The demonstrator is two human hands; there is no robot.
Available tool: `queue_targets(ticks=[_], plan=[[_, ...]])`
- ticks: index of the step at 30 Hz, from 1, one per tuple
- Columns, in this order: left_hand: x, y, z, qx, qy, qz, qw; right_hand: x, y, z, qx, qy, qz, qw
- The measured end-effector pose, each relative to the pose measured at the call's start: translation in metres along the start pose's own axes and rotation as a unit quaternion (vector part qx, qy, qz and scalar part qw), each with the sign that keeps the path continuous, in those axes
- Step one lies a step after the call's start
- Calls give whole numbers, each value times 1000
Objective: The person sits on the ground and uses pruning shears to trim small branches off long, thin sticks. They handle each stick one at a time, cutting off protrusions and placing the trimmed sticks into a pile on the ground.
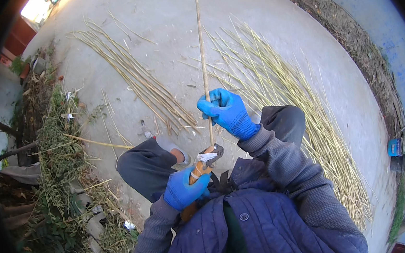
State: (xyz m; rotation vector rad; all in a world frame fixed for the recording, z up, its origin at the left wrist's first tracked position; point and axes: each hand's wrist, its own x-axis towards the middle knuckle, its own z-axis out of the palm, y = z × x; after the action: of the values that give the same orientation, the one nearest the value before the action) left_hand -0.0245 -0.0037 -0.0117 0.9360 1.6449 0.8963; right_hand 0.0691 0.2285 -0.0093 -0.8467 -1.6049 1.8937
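Note:
My left hand [185, 188], in a blue knit glove, is wrapped round a hand tool [204, 161] in front of my lap. It has a tan handle bound with white wrapping and a dark metal head, and looks like pruning shears. Gloved the same way, my right hand [228, 112] is closed round a long thin cane [201, 40]. The cane stands nearly in line with my body, runs out past the far edge of the view, and its near end meets the tool's head. Whether the jaws touch it all round, I cannot tell.
A large heap of greenish-yellow canes [285, 80] is spread on the concrete floor at the right. A smaller row of browner canes [141, 81] lies at the left front. Cut weeds and branches [65, 157] line the left side. A blue tub [394, 147] stands by the right wall.

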Motion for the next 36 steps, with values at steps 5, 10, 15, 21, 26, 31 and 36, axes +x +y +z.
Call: queue_targets(ticks=[5,10,15,21,26,31,36], plan=[[2,-6,-1,-43,-43,-44,997,-22,22,-4,-23,42,51,998],[-4,-15,22,150,3,41,988,-47,36,-12,-4,86,86,993],[-9,-22,33,138,31,70,987,-73,46,-14,32,91,114,989],[-8,-25,33,88,31,64,994,-93,56,-19,-3,-11,145,989],[-9,-21,34,146,-7,51,988,-9,5,-37,211,-15,46,976],[-6,-7,31,169,9,47,984,27,-24,-7,223,117,45,967],[24,14,15,-93,-15,-29,995,17,-9,-6,198,11,40,979]])
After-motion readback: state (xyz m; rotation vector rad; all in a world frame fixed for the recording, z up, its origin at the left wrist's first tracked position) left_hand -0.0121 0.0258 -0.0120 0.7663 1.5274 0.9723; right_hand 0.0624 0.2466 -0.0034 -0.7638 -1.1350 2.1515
